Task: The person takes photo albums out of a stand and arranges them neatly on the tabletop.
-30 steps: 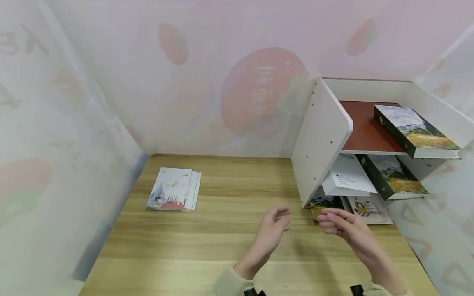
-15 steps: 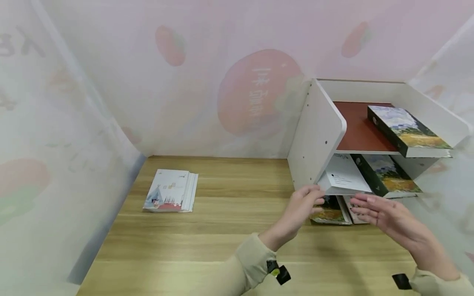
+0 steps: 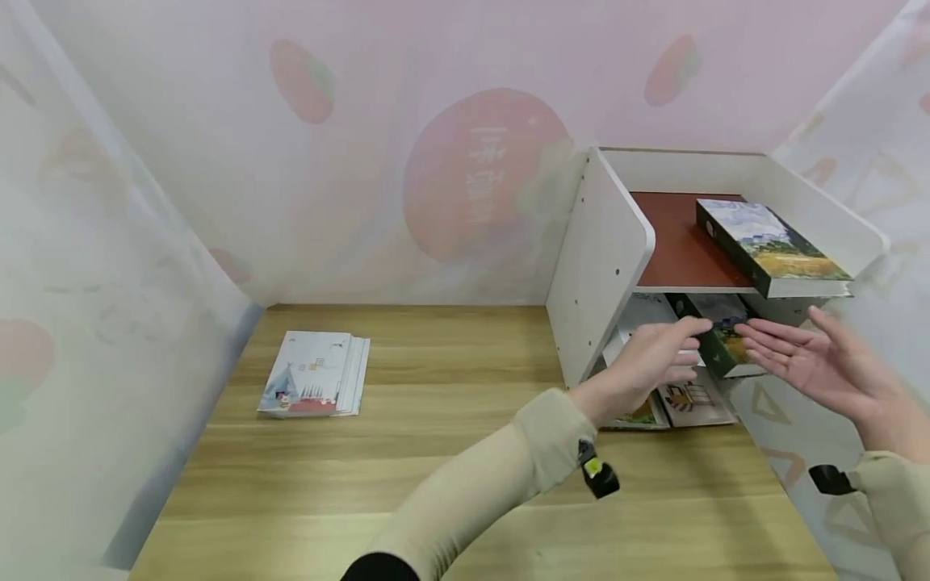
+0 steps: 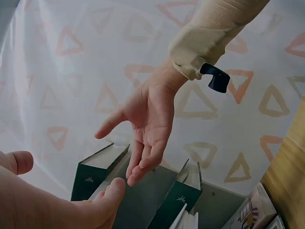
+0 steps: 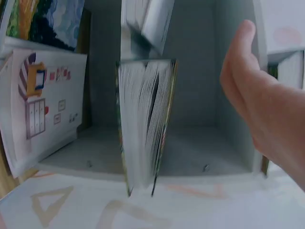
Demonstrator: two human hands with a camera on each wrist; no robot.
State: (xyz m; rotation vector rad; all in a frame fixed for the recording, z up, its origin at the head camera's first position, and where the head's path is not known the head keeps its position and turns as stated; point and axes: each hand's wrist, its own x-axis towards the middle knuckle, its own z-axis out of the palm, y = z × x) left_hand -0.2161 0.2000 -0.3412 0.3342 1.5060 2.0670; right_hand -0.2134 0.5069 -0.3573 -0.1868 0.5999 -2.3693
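The left hand [image 3: 643, 367], fingers extended and holding nothing, is in front of the middle shelf, over part of a white book [image 3: 643, 311]. To its right the right hand [image 3: 828, 367] is held palm up with straight fingers, near the green-spined painted book [image 3: 719, 347] on that shelf. In the left wrist view the right hand [image 4: 152, 114] is bare, and the left hand [image 4: 62, 200] shows at lower left. In the right wrist view the page edges of a thick book [image 5: 143, 119] face the camera, and a hand [image 5: 257, 90] is at the right, not touching it.
The white shelf unit [image 3: 599, 266] stands at the right of the wooden table [image 3: 436, 452]. Another painted book [image 3: 777, 242] lies on its top level. Flat books [image 3: 693, 402] lie at the bottom. A stack of white booklets [image 3: 308, 371] lies at the left.
Both hands have moved right and up, from above the table to the middle shelf. The right palm has turned upward. The head view has shifted slightly; the books look unmoved.
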